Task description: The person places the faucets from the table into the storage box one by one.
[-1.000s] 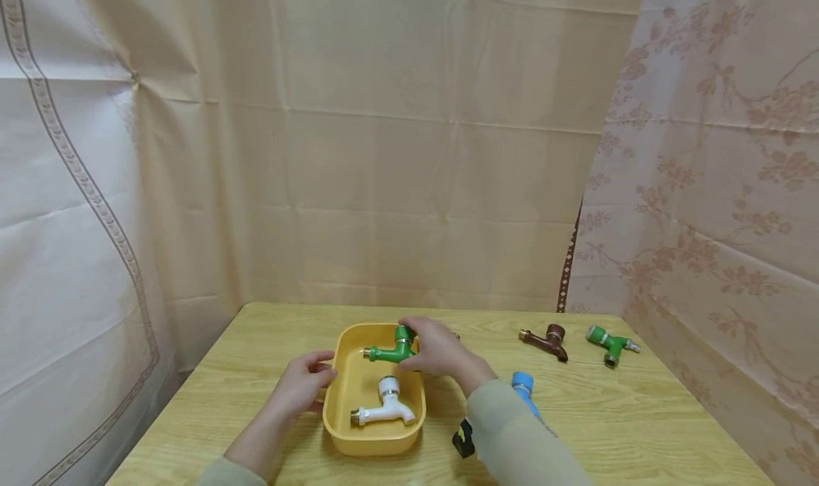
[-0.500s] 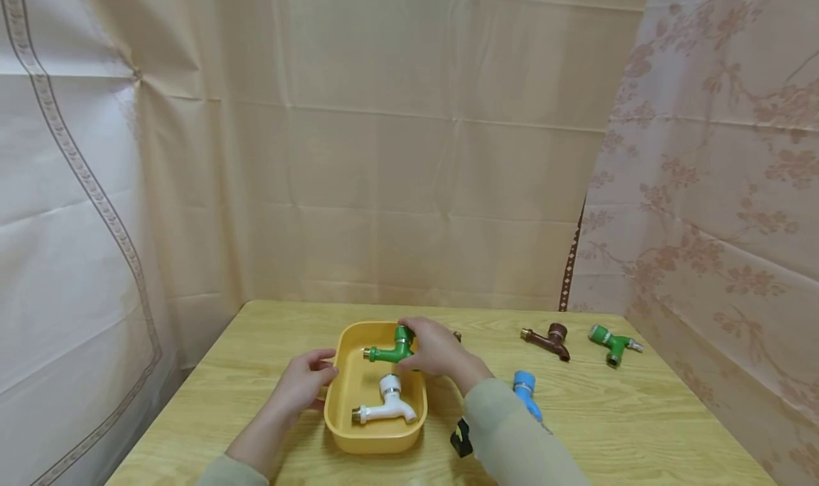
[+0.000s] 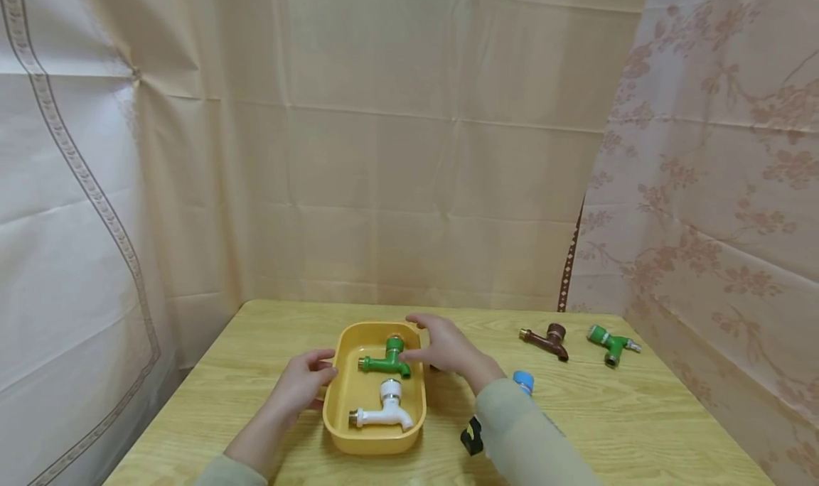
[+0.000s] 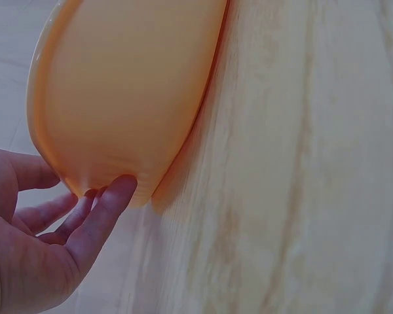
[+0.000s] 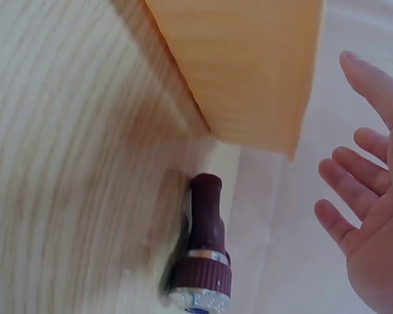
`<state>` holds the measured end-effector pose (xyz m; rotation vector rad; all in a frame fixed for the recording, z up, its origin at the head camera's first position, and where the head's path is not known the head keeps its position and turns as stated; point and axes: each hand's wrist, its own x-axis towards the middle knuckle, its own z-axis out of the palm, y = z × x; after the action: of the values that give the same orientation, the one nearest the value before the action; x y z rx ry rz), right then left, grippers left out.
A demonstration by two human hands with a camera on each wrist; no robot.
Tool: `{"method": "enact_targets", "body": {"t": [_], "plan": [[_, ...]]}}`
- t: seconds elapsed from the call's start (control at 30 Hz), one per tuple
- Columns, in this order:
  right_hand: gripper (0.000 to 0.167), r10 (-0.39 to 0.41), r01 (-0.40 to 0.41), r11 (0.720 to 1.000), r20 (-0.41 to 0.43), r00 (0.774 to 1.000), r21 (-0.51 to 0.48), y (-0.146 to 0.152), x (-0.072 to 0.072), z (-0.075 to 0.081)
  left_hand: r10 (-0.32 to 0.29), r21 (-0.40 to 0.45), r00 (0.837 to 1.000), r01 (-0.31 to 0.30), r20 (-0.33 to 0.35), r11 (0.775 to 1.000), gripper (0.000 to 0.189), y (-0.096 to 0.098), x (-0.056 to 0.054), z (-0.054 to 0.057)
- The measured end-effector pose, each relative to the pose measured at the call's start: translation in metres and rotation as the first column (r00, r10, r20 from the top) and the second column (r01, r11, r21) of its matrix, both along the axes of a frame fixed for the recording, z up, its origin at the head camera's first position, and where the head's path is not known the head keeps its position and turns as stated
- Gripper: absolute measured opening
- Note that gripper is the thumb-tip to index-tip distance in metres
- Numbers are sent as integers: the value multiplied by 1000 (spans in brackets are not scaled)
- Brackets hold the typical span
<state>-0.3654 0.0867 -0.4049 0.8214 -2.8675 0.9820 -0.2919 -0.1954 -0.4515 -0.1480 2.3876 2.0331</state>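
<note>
A yellow plastic tub (image 3: pixel 374 445) stands on the table. Inside it, a green faucet (image 3: pixel 384 364) lies at the far end and a white faucet (image 3: pixel 384 416) nearer the front. My left hand (image 3: pixel 301 383) rests its fingertips against the tub's left side; in the left wrist view, the thumb (image 4: pixel 118 193) touches the outer wall. My right hand (image 3: pixel 444 347) hovers over the tub's right rim with fingers spread and nothing held, its thumb beside the green faucet. A dark brown faucet (image 5: pixel 206 242) lies below that hand in the right wrist view, mostly hidden from the head view.
On the right of the table lie another brown faucet (image 3: pixel 547 342) and a green faucet with a metal nozzle (image 3: pixel 611 345). A blue faucet (image 3: pixel 523 381) and a black object with a yellow mark (image 3: pixel 472 436) are partly covered by the right sleeve. Curtains hang behind the table.
My right hand has let go of the green faucet, which now lies lower in the tub, and has drawn back rightward with its fingers spread. The left hand stays at the tub.
</note>
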Motion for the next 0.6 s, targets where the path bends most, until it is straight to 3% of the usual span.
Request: {"method": "enact_targets", "body": {"t": [0.6], "plan": [[74,-29,25,999,-112,993,-36,49,-7,21,-1,-7,1000,2,8,1000,43,0,1,2]]}}
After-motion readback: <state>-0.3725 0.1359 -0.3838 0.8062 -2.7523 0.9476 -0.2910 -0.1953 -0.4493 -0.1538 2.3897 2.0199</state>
